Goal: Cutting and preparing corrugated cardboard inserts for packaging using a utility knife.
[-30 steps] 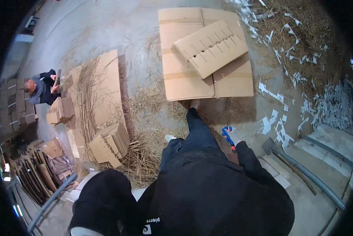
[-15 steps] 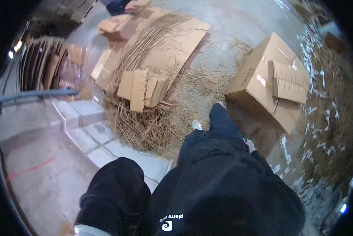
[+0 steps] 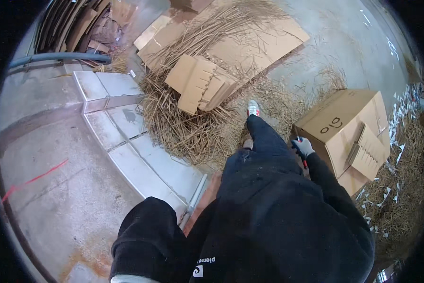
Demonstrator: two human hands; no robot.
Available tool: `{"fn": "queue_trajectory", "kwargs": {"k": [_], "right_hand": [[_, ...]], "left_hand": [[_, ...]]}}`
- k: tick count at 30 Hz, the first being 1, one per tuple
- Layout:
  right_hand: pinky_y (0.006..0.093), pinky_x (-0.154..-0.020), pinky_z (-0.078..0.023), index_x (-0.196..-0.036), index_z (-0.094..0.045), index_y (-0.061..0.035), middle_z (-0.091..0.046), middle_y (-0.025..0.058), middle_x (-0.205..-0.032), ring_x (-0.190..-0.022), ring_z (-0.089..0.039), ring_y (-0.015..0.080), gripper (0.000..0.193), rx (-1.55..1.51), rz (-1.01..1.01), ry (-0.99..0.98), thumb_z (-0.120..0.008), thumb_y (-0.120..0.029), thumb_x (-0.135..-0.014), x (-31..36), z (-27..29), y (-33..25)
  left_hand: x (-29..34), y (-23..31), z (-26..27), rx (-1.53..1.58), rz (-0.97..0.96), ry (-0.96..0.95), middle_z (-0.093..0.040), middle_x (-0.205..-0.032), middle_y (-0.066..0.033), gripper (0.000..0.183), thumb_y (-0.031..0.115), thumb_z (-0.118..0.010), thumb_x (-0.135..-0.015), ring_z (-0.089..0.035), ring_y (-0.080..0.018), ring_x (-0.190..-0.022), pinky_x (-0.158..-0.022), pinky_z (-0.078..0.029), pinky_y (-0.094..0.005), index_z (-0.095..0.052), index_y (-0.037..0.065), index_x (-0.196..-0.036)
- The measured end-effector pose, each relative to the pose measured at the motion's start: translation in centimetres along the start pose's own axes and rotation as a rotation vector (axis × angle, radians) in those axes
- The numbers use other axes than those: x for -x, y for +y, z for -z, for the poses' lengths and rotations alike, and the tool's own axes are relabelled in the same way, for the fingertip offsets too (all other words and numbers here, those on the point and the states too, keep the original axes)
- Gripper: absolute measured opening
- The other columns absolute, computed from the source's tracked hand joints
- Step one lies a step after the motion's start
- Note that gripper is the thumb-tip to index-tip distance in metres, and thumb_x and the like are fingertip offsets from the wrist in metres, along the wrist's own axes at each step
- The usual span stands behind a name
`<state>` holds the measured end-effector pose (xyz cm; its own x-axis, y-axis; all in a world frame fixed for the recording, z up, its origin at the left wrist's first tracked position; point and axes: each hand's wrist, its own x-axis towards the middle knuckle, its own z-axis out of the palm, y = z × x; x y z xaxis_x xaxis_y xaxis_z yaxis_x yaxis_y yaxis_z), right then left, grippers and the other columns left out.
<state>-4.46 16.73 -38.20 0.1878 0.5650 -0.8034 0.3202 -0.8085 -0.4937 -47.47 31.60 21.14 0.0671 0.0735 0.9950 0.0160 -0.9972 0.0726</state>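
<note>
My right hand [image 3: 306, 147], in a pale grey glove, is closed around a slim red-and-black hand tool [image 3: 298, 146]. What kind of tool it is cannot be made out. It hangs low at my right side, close to the near edge of a large cardboard box [image 3: 332, 120]. A small stack of notched cardboard pieces [image 3: 364, 153] rests on the box's side. Of my left arm only the bent black sleeve [image 3: 148, 231] and a pale cuff show at the lower edge; the left hand itself is out of the picture.
Ahead, notched cardboard pieces [image 3: 200, 85] sit on a heap of brown strips [image 3: 179, 132] beside a flat cardboard sheet [image 3: 268, 40]. White-topped blocks [image 3: 134, 132] form a ledge at left, near a blue-grey pipe [image 3: 61, 57]. Shredded scraps [image 3: 396, 207] cover the right side.
My view has shifted, so the cardboard things sit lower and farther right. One foot has stepped forward. The right hand and its tool now show more fully; a person's arm at the top has left view.
</note>
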Motion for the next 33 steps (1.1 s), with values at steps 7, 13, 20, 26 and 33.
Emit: {"fn": "queue_trajectory", "kwargs": {"k": [7,13,20,26,33], "right_hand": [[0.0294,-0.05,-0.05,-0.096,-0.069,-0.0033,-0.07,0.0068,-0.073,-0.055,-0.063,0.0148,0.026,-0.117,0.05,-0.038,-0.069,-0.029,-0.09,-6.5,-0.3,-14.0],[0.0274,-0.057,-0.05,-0.103,-0.071,-0.0011,-0.073,0.0069,-0.083,-0.064,-0.064,0.0117,0.028,-0.031,0.158,0.001,-0.068,-0.027,-0.092,-8.2,0.5,-17.1],[0.0282,-0.042,-0.044,-0.102,-0.07,-0.0072,-0.071,0.0051,-0.077,-0.048,-0.057,0.0122,0.024,-0.131,-0.095,0.072,-0.067,-0.03,-0.094,-3.1,-0.9,-13.8],[0.0268,-0.046,-0.045,-0.097,-0.069,-0.0055,-0.07,0.0041,-0.076,-0.05,-0.056,0.0101,0.022,-0.162,-0.157,0.089,-0.066,-0.027,-0.094,0.8,-5.4,-13.2],[0.0232,-0.048,-0.044,-0.109,-0.07,-0.001,-0.071,0.004,-0.084,-0.055,-0.055,0.0069,0.026,-0.434,-0.271,0.195,-0.064,-0.022,-0.096,-2.0,-12.5,-17.4]], "left_hand": [[8.4,-13.5,-4.1,0.88,0.526,-0.086,-0.062,-0.079,-0.0094,0.019,0.021,-0.066,-0.084,-0.057,-0.0138,-0.057,-0.048,-0.043,-0.0267,-0.066,0.004,-0.091],[12.1,-16.8,-6.0,0.993,0.781,-0.328,-0.067,-0.086,-0.013,0.026,0.02,-0.07,-0.082,-0.063,-0.017,-0.065,-0.053,-0.047,-0.0282,-0.07,0.002,-0.101],[9.4,-19.7,-1.5,0.909,0.711,-0.633,-0.068,-0.093,-0.0152,0.035,0.022,-0.072,-0.082,-0.066,-0.0219,-0.076,-0.065,-0.05,-0.0314,-0.067,0.002,-0.11],[13.7,-23.7,1.2,0.82,0.694,-0.765,-0.069,-0.098,-0.0171,0.043,0.023,-0.075,-0.082,-0.069,-0.026,-0.085,-0.074,-0.053,-0.0342,-0.065,0.002,-0.118],[47.8,-30.4,8.3,-0.116,1.768,-0.872,-0.068,-0.114,-0.0211,0.07,0.04,-0.084,-0.075,-0.068,-0.032,-0.106,-0.091,-0.053,-0.0384,-0.059,0.001,-0.128]]}}
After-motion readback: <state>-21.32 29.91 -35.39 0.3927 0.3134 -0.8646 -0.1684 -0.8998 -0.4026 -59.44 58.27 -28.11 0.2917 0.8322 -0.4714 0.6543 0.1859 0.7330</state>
